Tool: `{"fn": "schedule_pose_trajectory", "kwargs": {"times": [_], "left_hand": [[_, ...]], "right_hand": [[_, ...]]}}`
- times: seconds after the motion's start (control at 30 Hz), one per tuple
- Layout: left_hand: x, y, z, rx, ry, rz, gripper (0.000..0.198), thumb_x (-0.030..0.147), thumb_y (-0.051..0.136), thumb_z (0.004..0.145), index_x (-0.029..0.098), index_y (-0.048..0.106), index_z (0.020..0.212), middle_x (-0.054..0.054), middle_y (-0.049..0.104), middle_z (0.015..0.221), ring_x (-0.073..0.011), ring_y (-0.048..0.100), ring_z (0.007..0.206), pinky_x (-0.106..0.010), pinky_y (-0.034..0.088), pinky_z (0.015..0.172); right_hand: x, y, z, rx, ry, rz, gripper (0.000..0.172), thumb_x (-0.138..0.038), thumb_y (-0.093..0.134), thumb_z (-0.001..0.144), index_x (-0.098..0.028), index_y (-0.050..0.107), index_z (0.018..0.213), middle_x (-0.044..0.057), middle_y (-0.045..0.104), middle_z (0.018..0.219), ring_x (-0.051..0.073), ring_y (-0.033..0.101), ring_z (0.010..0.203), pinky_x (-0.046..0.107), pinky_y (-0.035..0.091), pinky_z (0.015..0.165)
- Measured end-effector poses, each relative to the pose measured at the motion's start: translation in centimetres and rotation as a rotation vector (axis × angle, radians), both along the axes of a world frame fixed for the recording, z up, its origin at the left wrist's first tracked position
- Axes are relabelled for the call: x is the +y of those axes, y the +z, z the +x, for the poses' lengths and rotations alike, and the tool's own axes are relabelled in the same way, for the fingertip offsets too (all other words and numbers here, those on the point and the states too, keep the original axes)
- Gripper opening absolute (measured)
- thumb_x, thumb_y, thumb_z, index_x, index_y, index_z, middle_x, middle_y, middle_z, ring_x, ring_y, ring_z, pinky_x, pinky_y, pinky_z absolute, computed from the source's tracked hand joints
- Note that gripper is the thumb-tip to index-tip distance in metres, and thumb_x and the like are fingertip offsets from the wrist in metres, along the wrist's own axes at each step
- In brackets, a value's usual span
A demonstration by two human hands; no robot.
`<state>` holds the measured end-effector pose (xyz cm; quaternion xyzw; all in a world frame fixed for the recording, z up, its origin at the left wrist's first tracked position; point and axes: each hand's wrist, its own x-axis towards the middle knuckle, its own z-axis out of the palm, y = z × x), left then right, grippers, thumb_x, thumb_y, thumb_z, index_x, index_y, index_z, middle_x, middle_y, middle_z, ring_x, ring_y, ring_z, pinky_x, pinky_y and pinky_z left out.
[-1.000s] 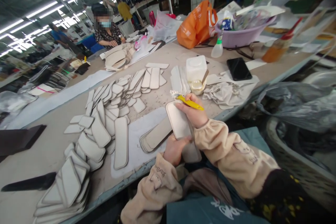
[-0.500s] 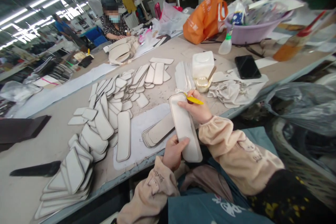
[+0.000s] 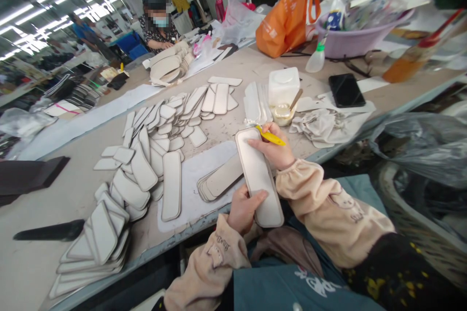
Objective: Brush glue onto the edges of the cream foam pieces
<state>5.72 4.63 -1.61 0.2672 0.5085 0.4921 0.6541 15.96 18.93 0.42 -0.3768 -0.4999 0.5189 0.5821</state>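
My left hand grips the lower part of a long, pale, round-cornered panel, its thumb lying on the face. Between the fingers of my right hand is a slim yellow-handled tool; its tip is too small to make out. The right thumb also presses the panel's upper face, so both hands hold it tilted over the table's front edge. To its left, a stack of similar panels lies on a white sheet. Another single panel rests at that sheet's left side.
Many loose pale pieces spread across the table's left. Behind my right hand stand a small pot of whitish paste and a white container. A phone, crumpled scraps and a purple basin lie right. A co-worker sits opposite.
The panel has turned slightly in my hands, its lower end shifting a little right. The yellow-handled tool has moved slightly right with my right hand. Both hands keep their hold.
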Motion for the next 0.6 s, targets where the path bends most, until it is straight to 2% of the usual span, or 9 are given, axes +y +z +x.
{"fn": "schedule_pose_trajectory", "kwargs": {"times": [0.17,0.27,0.4,0.5,0.6], "left_hand": [[-0.2,0.0,0.3,-0.054,0.048,-0.059,0.044,0.033,0.083,0.061,0.012,0.067,0.097,-0.007,0.071,0.085,-0.0155,0.062,0.067,-0.028,0.050,0.062],[-0.6,0.0,0.7,-0.096,0.017,-0.099,0.046,0.035,0.085,0.058,0.010,0.068,0.093,-0.007,0.070,0.078,-0.0145,0.061,0.061,-0.028,0.051,0.057],[-1.2,-0.3,0.6,-0.079,-0.010,-0.124,0.047,0.037,0.085,0.058,0.009,0.068,0.092,-0.008,0.070,0.079,-0.0141,0.061,0.062,-0.028,0.052,0.059],[-1.2,-0.1,-1.0,-0.008,-0.024,-0.128,0.051,0.035,0.085,0.058,0.012,0.066,0.100,-0.007,0.070,0.085,-0.0145,0.061,0.065,-0.028,0.051,0.060],[-1.2,0.6,-3.7,0.091,-0.028,-0.127,0.054,0.034,0.084,0.059,0.014,0.063,0.106,-0.006,0.070,0.090,-0.0158,0.062,0.069,-0.027,0.050,0.062]], "right_hand": [[0.3,-0.4,0.1,0.014,-0.032,-0.013,0.046,-0.031,0.080,0.062,-0.025,0.040,0.082,-0.008,0.040,0.066,0.009,0.038,0.054,0.023,0.032,0.050],[0.7,-0.7,0.3,0.013,-0.069,-0.017,0.046,-0.031,0.080,0.062,-0.026,0.040,0.083,-0.008,0.041,0.068,0.010,0.040,0.057,0.024,0.036,0.053],[0.9,-0.9,0.6,-0.029,-0.082,0.016,0.044,-0.032,0.079,0.064,-0.026,0.040,0.084,-0.007,0.041,0.068,0.011,0.042,0.059,0.025,0.038,0.054],[1.0,-1.0,0.8,-0.074,-0.105,0.065,0.045,-0.035,0.079,0.065,-0.026,0.039,0.084,-0.007,0.040,0.070,0.011,0.042,0.059,0.025,0.037,0.054],[1.2,-1.3,1.0,-0.123,-0.126,0.091,0.046,-0.038,0.078,0.066,-0.026,0.039,0.086,-0.008,0.038,0.067,0.010,0.039,0.054,0.025,0.034,0.051]]}}
